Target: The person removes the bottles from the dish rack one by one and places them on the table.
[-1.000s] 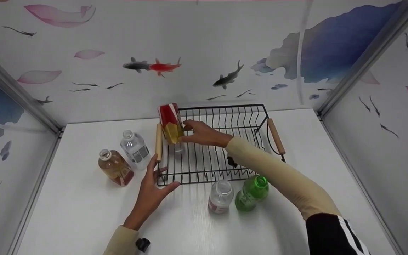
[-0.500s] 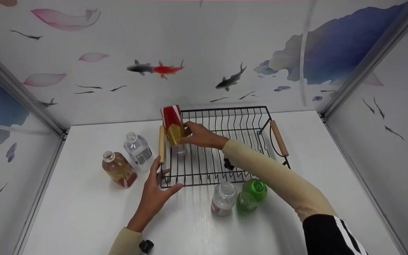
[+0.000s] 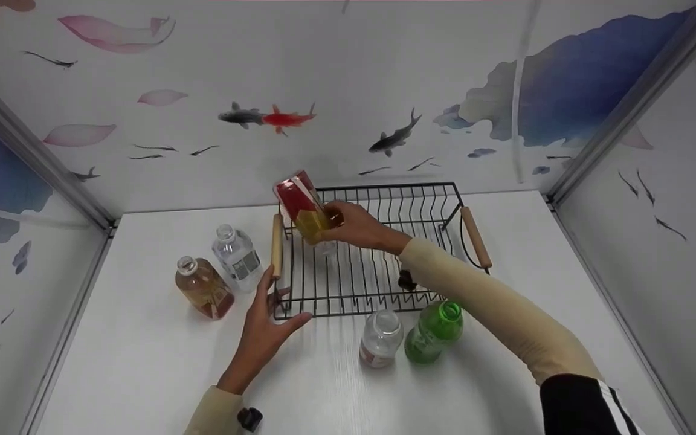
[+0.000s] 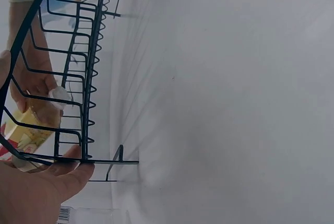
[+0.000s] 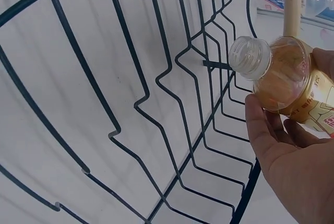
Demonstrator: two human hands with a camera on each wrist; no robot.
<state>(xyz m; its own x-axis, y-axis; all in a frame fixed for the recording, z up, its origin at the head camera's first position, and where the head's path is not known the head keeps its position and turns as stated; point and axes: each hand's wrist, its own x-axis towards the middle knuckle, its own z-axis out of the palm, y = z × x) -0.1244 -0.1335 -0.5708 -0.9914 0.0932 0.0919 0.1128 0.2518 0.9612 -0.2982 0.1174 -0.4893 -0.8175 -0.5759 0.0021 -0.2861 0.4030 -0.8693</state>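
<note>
My right hand grips a bottle with a red and gold label around its body. Neck down and tilted, the bottle hangs over the left part of a black wire dish rack. In the right wrist view its clear, capless neck points at the rack wires, amber showing through the shoulder. At the rack's front left corner, my left hand holds the frame, thumb spread along the front. Its fingers sit under the end wires in the left wrist view.
Left of the rack stand a clear bottle and an amber-coloured bottle. In front of it are another clear bottle and a green bottle. Wooden handles flank the rack. A patterned wall rises behind the white table.
My right hand has shifted slightly right with the bottle, which now leans more, its neck swung right. The left hand keeps its place at the rack's corner.
</note>
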